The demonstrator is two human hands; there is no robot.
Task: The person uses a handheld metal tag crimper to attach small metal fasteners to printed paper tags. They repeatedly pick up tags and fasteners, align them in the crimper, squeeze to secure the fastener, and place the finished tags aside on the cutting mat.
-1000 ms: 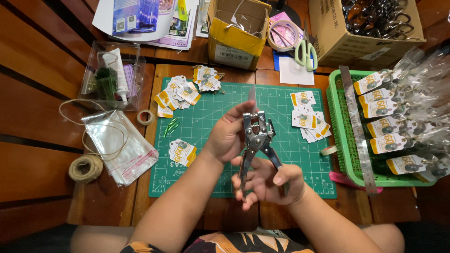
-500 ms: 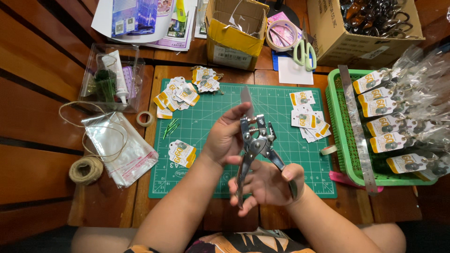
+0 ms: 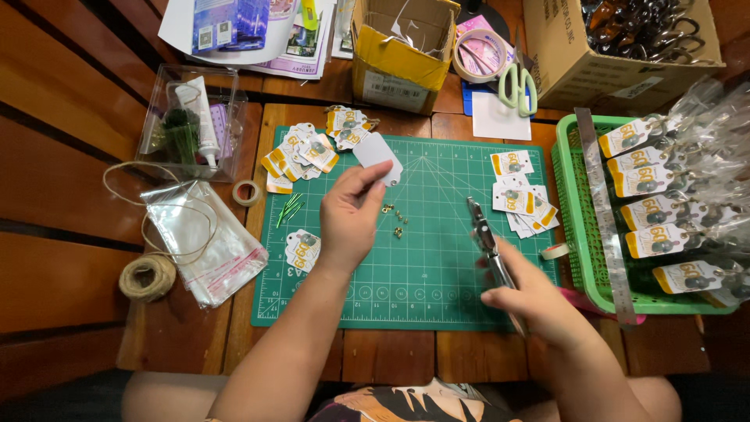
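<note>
Far left, on the wooden table (image 3: 180,344): a ball of twine (image 3: 147,276) with a loose loop of cord running over a stack of clear plastic sleeves (image 3: 209,238). Above them, a clear box (image 3: 190,121) holding a white tube and green bits; a small tape roll (image 3: 248,192) lies just beside the sleeves.

Green cutting mat (image 3: 422,281) — a pile of orange-and-white printed tags (image 3: 301,152) at its upper left corner, one more tag (image 3: 301,248) lower down, near the left wrist.

Left hand (image 3: 349,215): thumb and fingers pinched on a blank white card tag (image 3: 379,158), rounded rectangle, held tilted above the mat. Small brass eyelets (image 3: 394,219) lie on the mat just right of this hand.

Right hand (image 3: 539,301): closed around the handles of metal eyelet pliers (image 3: 486,238), nose pointing up the mat; whether the nose is open, cannot tell. Hands well apart.

Behind the mat: yellow-banded open carton (image 3: 398,59), tape ring (image 3: 480,55), pale green scissors (image 3: 517,82). Right of mat — more printed tags (image 3: 519,195), then a green basket (image 3: 582,234) of bagged items with orange-white header cards (image 3: 648,184); a brown carton (image 3: 601,55) above.
</note>
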